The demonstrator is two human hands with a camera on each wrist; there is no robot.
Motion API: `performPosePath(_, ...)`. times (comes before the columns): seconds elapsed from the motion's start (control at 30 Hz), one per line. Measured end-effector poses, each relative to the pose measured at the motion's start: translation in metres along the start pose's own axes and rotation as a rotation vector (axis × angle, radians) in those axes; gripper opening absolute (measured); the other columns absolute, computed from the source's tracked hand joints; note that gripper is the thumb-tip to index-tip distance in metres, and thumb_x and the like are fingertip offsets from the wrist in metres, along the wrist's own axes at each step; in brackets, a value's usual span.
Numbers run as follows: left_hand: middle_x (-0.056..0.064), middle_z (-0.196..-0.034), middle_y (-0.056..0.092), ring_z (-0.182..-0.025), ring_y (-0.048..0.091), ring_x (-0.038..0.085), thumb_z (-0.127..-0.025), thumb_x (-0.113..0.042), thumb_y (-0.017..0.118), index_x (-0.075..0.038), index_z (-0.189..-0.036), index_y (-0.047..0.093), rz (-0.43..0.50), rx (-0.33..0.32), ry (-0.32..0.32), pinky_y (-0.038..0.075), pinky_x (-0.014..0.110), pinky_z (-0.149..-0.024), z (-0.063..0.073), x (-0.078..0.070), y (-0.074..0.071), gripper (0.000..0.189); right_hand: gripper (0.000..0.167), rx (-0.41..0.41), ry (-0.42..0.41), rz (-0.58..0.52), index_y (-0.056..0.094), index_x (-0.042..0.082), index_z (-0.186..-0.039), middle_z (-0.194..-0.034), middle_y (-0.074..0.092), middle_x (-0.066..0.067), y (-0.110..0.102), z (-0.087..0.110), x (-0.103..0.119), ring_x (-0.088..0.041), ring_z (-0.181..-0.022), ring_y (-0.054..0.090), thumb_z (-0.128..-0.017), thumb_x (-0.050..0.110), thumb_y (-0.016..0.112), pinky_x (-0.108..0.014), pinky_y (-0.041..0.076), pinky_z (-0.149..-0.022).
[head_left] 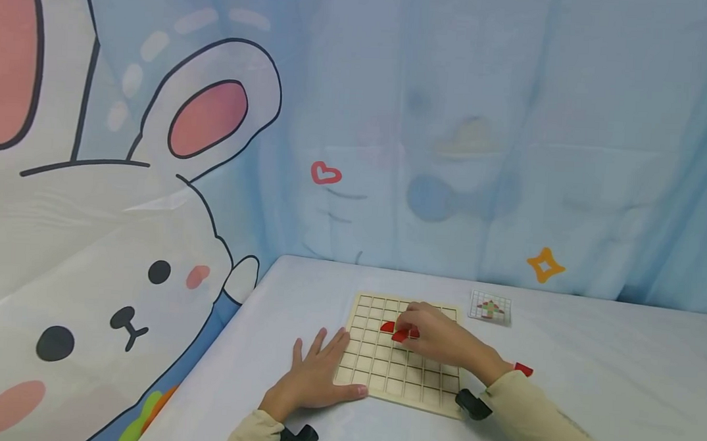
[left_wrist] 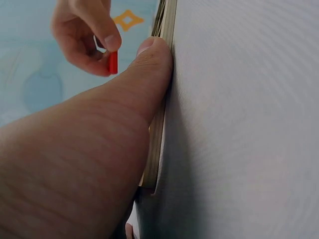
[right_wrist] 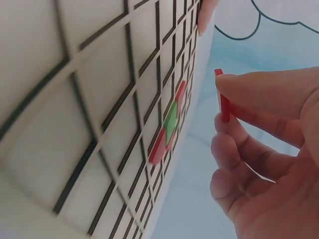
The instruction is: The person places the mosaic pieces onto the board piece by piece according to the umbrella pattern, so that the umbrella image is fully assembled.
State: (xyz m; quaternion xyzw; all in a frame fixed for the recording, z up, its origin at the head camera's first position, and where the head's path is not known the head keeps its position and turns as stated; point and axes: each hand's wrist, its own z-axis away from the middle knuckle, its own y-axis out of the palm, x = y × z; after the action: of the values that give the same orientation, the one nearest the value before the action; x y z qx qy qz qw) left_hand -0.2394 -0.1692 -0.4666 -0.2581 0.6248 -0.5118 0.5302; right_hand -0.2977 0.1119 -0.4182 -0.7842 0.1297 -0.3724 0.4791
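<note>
A pale wooden grid board (head_left: 377, 367) lies on the white table. At its left side my left hand (head_left: 314, 376) is spread, the fingers along the left edge and the thumb at the front edge. Above the board, my right hand (head_left: 443, 336) pinches a small red tile (right_wrist: 223, 97) between thumb and fingers, apart from the grid in the right wrist view. Red pieces (head_left: 387, 326) lie on the grid. A green piece (right_wrist: 171, 119) sits between red ones there; in the head view my right hand hides part of this group.
A small printed card (head_left: 490, 308) with a coloured grid pattern lies beyond the board's right corner. Another red piece (head_left: 523, 369) shows on the table beside my right sleeve. A blue curtain (head_left: 358, 102) with cartoon prints hangs behind the table.
</note>
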Motion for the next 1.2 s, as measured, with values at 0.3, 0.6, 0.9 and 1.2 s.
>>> performPosePath(0.3, 0.004, -0.178, 0.020, -0.164, 0.006, 0.037, -0.093, -0.077, 0.064, -0.012, -0.172, 0.024, 0.000, 0.002, -0.001, -0.002, 0.075, -0.120, -0.001, 0.001, 0.000, 0.110, 0.012, 0.009, -0.045, 0.051, 0.077, 0.008, -0.096, -0.093, 0.065, 0.003, 0.011, -0.022, 0.012, -0.021, -0.092, 0.059, -0.090, -0.001, 0.083, -0.038, 0.054, -0.082)
performPosePath(0.6, 0.004, -0.178, 0.019, -0.164, 0.005, 0.037, -0.094, -0.076, 0.064, -0.011, -0.172, 0.024, 0.021, -0.001, 0.011, -0.004, 0.075, -0.120, 0.000, 0.002, 0.000, 0.109, 0.012, 0.048, -0.043, 0.114, 0.077, 0.007, -0.093, -0.090, 0.064, 0.001, 0.025, -0.043, 0.010, -0.017, -0.086, 0.056, -0.089, -0.003, 0.081, -0.040, 0.054, -0.080)
performPosePath(0.9, 0.003, -0.178, 0.019, -0.164, 0.004, 0.036, -0.094, -0.076, 0.063, -0.012, -0.172, 0.024, 0.033, 0.001, 0.015, -0.004, 0.074, -0.120, 0.000, 0.003, 0.001, 0.108, 0.015, 0.068, -0.061, 0.136, 0.077, 0.005, -0.089, -0.086, 0.066, 0.000, 0.033, -0.053, 0.010, -0.017, -0.082, 0.058, -0.083, -0.009, 0.079, -0.038, 0.054, -0.078)
performPosePath(1.2, 0.003, -0.178, 0.020, -0.164, 0.004, 0.036, -0.094, -0.075, 0.064, -0.012, -0.172, 0.025, 0.028, 0.001, 0.009, -0.005, 0.074, -0.120, 0.000, 0.000, -0.001, 0.108, 0.015, 0.094, -0.045, 0.131, 0.076, 0.005, -0.089, -0.085, 0.065, 0.001, 0.038, -0.058, 0.008, -0.018, -0.084, 0.058, -0.081, -0.008, 0.078, -0.042, 0.053, -0.083)
